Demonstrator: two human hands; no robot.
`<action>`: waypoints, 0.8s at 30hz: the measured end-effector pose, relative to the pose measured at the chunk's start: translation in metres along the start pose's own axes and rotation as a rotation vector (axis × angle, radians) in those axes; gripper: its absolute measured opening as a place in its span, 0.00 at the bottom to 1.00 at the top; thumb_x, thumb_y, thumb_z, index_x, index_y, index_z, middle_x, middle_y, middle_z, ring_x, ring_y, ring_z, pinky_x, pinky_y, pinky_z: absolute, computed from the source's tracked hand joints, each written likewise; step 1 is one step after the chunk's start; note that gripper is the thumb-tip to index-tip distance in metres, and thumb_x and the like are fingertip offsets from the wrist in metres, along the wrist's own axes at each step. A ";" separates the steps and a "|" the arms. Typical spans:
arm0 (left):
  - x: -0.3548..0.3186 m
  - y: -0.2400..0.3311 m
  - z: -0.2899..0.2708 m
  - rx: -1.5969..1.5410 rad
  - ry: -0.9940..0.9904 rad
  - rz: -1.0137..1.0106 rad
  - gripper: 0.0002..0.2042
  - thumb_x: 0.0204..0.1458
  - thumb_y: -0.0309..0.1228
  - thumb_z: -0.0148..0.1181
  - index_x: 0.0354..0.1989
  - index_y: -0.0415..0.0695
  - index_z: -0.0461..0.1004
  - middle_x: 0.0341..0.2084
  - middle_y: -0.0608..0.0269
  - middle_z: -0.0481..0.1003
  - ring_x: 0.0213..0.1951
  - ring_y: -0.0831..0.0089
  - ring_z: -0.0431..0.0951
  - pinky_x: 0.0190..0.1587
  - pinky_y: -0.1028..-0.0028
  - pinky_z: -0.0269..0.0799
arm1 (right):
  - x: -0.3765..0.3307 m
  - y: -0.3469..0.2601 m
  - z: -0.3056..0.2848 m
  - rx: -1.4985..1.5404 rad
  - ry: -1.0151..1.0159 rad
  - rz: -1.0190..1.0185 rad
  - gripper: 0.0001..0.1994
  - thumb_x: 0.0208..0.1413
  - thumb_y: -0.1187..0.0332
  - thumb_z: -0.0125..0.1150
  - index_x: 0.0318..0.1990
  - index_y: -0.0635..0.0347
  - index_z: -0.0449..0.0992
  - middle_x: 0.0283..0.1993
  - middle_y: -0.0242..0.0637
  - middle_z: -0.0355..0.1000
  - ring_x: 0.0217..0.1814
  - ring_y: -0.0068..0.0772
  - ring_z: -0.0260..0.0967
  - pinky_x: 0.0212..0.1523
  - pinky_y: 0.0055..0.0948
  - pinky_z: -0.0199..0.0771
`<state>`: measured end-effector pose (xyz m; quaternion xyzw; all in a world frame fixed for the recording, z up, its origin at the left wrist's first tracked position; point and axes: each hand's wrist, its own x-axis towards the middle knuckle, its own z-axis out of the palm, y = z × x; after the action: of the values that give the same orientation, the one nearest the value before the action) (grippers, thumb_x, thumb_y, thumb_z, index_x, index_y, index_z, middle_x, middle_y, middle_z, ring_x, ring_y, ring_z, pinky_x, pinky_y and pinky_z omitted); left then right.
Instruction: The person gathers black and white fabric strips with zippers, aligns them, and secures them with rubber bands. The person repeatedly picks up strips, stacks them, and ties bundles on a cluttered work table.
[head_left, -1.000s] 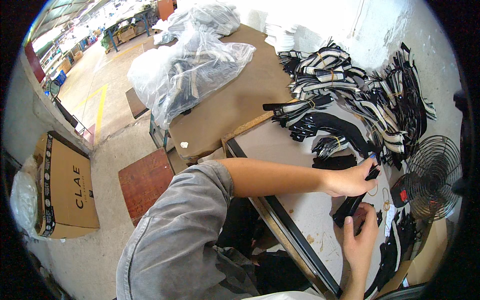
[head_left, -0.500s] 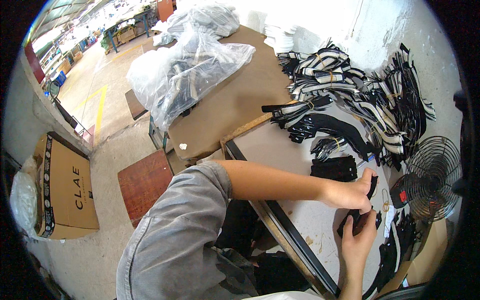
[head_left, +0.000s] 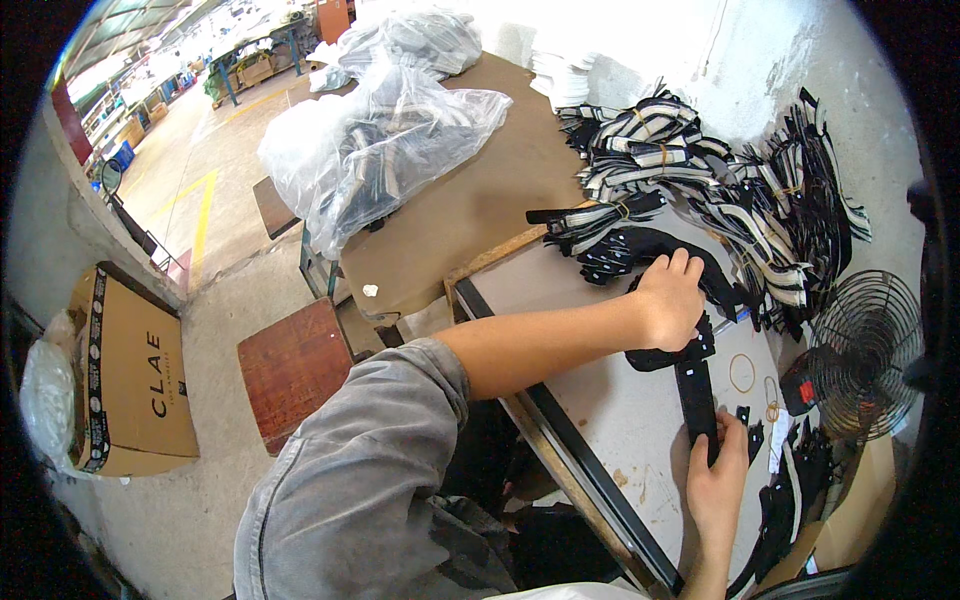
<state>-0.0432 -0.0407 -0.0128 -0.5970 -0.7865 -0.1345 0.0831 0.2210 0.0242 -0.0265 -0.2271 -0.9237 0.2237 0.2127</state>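
A flat black strip (head_left: 697,400) with small white marks lies between my two hands on the grey worktop (head_left: 590,420). My right hand (head_left: 718,485) pinches its near end between thumb and fingers. My left hand (head_left: 670,310) is bent over the far end, knuckles up and fingers curled; its fingertips are mostly hidden, but it appears closed on the strip. Just under that wrist sits a small stack of black strips (head_left: 650,360), partly covered. Beyond it lies a curved bundle of black strips (head_left: 640,245).
Banded black-and-white strip bundles (head_left: 660,150) heap against the wall. A wire-caged fan (head_left: 865,355) stands at right, near a loose rubber band (head_left: 742,373). Black strips (head_left: 790,500) lie at lower right. Left are a plastic bag (head_left: 370,150), a wooden stool (head_left: 295,370) and a cardboard box (head_left: 140,380).
My left hand has moved away from my right, up and left over the black stack. The black strip now stretches out between them, and the loose rubber band has come into sight.
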 end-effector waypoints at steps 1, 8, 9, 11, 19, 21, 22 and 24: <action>0.001 -0.002 0.006 -0.013 0.049 -0.003 0.26 0.55 0.46 0.68 0.51 0.34 0.82 0.56 0.40 0.70 0.60 0.45 0.67 0.59 0.52 0.69 | 0.001 -0.002 0.002 -0.001 0.021 0.020 0.15 0.64 0.76 0.54 0.57 0.74 0.70 0.50 0.55 0.71 0.54 0.55 0.71 0.60 0.46 0.70; -0.004 0.016 -0.002 -0.017 0.046 0.033 0.26 0.54 0.51 0.68 0.42 0.34 0.87 0.53 0.39 0.71 0.60 0.44 0.66 0.59 0.53 0.66 | 0.001 -0.001 -0.002 -0.088 0.033 0.033 0.19 0.63 0.74 0.58 0.60 0.71 0.70 0.55 0.57 0.67 0.59 0.61 0.67 0.64 0.52 0.66; -0.006 0.018 -0.003 0.004 0.025 0.035 0.27 0.54 0.52 0.68 0.44 0.34 0.87 0.56 0.37 0.71 0.61 0.44 0.65 0.61 0.53 0.63 | 0.001 -0.007 0.000 -0.084 0.046 0.028 0.19 0.63 0.73 0.59 0.60 0.71 0.69 0.54 0.57 0.67 0.59 0.61 0.67 0.64 0.52 0.66; -0.007 0.017 0.002 0.035 0.000 0.046 0.29 0.54 0.55 0.66 0.46 0.36 0.87 0.57 0.39 0.70 0.61 0.47 0.63 0.61 0.54 0.61 | 0.001 -0.015 0.000 -0.084 0.048 0.016 0.21 0.61 0.73 0.61 0.60 0.70 0.69 0.54 0.57 0.67 0.59 0.62 0.67 0.64 0.53 0.66; -0.006 0.019 -0.003 0.085 -0.111 -0.014 0.32 0.52 0.58 0.67 0.49 0.38 0.87 0.60 0.40 0.68 0.64 0.48 0.61 0.63 0.54 0.58 | 0.001 -0.009 -0.001 -0.136 0.017 -0.044 0.24 0.58 0.74 0.65 0.61 0.67 0.69 0.54 0.57 0.69 0.59 0.64 0.67 0.63 0.54 0.66; -0.006 0.019 -0.007 0.104 -0.142 -0.009 0.32 0.50 0.57 0.67 0.49 0.38 0.87 0.61 0.40 0.68 0.64 0.48 0.60 0.63 0.54 0.59 | 0.001 -0.009 -0.001 -0.139 0.012 -0.025 0.23 0.59 0.73 0.65 0.60 0.67 0.69 0.54 0.57 0.69 0.59 0.64 0.67 0.63 0.55 0.66; -0.007 0.020 -0.009 0.091 -0.132 -0.009 0.32 0.50 0.56 0.68 0.48 0.36 0.86 0.60 0.40 0.68 0.63 0.48 0.61 0.63 0.55 0.59 | 0.001 -0.008 -0.001 -0.141 0.010 -0.015 0.22 0.59 0.73 0.65 0.60 0.67 0.69 0.54 0.57 0.69 0.59 0.64 0.67 0.63 0.55 0.66; -0.009 0.020 -0.014 0.065 -0.112 -0.009 0.31 0.50 0.53 0.68 0.47 0.33 0.85 0.57 0.39 0.69 0.61 0.47 0.63 0.62 0.57 0.61 | 0.000 -0.006 0.000 -0.137 0.029 -0.025 0.20 0.61 0.73 0.62 0.60 0.68 0.69 0.54 0.57 0.69 0.59 0.64 0.67 0.63 0.55 0.66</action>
<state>-0.0218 -0.0484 -0.0001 -0.5969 -0.7966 -0.0756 0.0579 0.2187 0.0193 -0.0230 -0.2326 -0.9365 0.1538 0.2128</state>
